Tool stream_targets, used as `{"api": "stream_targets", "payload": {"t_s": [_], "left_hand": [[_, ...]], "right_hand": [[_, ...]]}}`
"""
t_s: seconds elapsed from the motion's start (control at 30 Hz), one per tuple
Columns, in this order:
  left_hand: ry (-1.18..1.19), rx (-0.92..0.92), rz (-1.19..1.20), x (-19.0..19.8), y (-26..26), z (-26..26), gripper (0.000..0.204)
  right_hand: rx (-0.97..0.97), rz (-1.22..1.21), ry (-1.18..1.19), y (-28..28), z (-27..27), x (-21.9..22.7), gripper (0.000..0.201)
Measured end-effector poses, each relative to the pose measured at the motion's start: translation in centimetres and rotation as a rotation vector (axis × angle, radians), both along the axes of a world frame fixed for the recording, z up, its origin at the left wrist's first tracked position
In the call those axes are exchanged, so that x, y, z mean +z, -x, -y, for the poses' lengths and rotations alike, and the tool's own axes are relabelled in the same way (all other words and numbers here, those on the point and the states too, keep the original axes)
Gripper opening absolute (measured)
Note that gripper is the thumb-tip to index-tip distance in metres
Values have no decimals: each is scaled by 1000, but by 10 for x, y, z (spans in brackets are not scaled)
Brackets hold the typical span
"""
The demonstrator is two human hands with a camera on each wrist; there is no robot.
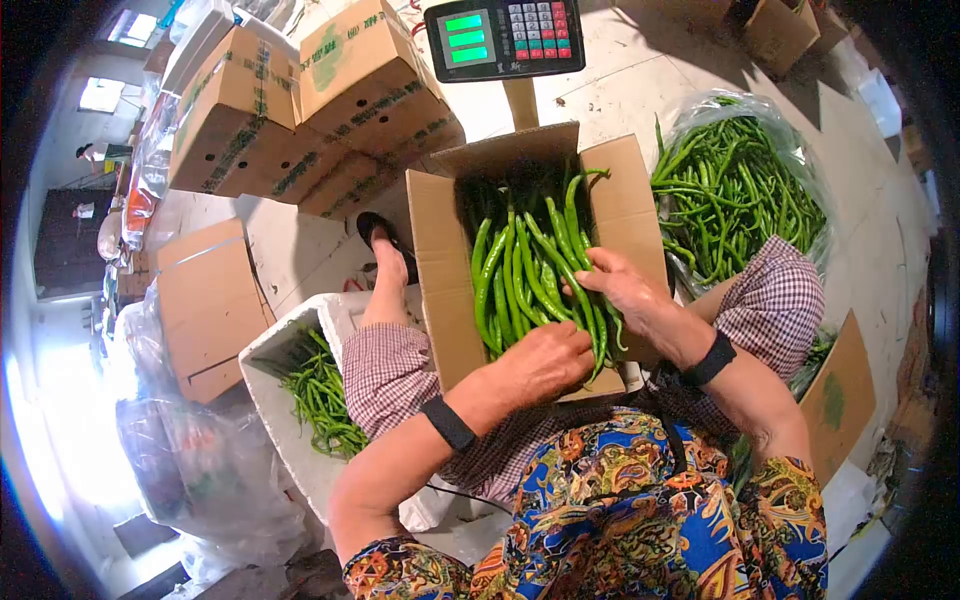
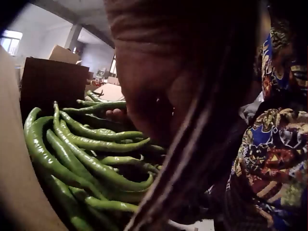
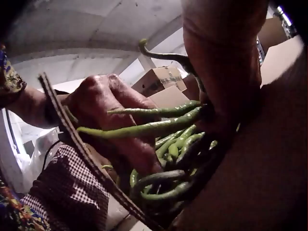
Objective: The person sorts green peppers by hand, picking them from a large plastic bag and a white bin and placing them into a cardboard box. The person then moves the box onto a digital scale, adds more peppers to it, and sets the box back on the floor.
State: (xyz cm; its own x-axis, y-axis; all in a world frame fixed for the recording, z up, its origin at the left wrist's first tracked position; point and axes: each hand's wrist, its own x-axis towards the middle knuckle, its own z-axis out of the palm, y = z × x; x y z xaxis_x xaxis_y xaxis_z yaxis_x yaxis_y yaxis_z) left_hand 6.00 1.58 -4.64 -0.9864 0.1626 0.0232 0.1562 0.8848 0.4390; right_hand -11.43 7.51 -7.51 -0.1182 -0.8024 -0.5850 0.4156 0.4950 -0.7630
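Long green chili peppers (image 1: 515,275) lie lengthwise in an open cardboard box (image 1: 445,270) in front of the person. At the right side of the box, the right hand (image 1: 632,290) grips a few peppers (image 3: 159,127); their thin tips stick out toward the left hand in the right wrist view. The left hand (image 1: 548,362) is at the box's near edge, over the pepper tips, with bent fingers pointing down. Its fingertips are hidden among the peppers, so I cannot tell whether it pinches any. Both wrists wear black bands.
A scale display (image 1: 510,38) rises behind the box. To the right stands a clear plastic bag (image 1: 815,215) full of chili peppers. On the left, a white foam box (image 1: 285,420) holds more peppers. Printed cartons (image 1: 360,75) stand at the back left, near a flat cardboard sheet (image 1: 210,300).
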Motion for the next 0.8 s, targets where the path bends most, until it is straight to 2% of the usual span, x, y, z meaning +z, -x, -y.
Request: {"api": "stream_targets", "payload": {"t_s": [0.03, 0.07, 0.1, 0.17, 0.23, 0.3, 0.33, 0.37, 0.43, 0.47, 0.5, 0.57, 0.6, 0.63, 0.7, 0.77, 0.8], "left_hand": [[2, -3, -1, -1, 4, 4, 12], [36, -46, -9, -4, 7, 8, 11], [70, -84, -16, -9, 8, 9, 11], [52, -82, -5, -24, 5, 8, 10], [-66, -40, -58, -24, 7, 10, 9], [-209, 81, 57, -19, 2, 13, 12], [-290, 106, 43, -18, -2, 13, 13], [-371, 132, 29, -17, -5, 12, 13], [-431, 154, 77, -8, -8, 10, 14], [-488, 178, 123, -4, -10, 11, 14], [-489, 176, 125, -2, -11, 12, 14], [-329, 136, 131, -1, -12, 14, 11], [-137, 88, 139, -1, -13, 15, 9], [-139, 89, 139, -6, -14, 15, 9], [120, 11, 137, -15, -16, 17, 9], [107, 35, 128, -17, -14, 11, 8], [-17, 86, 127, -12, -10, 8, 8]], "right_hand": [[-22, 26, -20, -2, -4, 2, 36], [47, -104, 34, -3, -6, 1, 41], [49, -100, 34, -5, -9, 1, 41], [267, -835, 184, -8, -12, 3, 48], [317, -907, 177, -1, -15, 12, 48], [430, -1042, 175, 8, -17, 18, 50], [341, -1057, 255, 9, -19, 13, 44], [339, -1054, 250, 12, -18, 13, 44], [534, -1024, 118, 18, -14, 22, 37], [619, -1133, 144, 15, -15, 25, 31], [617, -1131, 142, 12, -16, 23, 31], [766, -1144, 179, 7, -19, 14, 26], [733, -1188, 245, 4, -19, 6, 25], [735, -1186, 244, 3, -20, 0, 25], [738, -1182, 212, 1, -14, -4, 25], [701, -1183, 215, -1, -11, 1, 24], [671, -1181, 212, -2, -10, 3, 23]]}}
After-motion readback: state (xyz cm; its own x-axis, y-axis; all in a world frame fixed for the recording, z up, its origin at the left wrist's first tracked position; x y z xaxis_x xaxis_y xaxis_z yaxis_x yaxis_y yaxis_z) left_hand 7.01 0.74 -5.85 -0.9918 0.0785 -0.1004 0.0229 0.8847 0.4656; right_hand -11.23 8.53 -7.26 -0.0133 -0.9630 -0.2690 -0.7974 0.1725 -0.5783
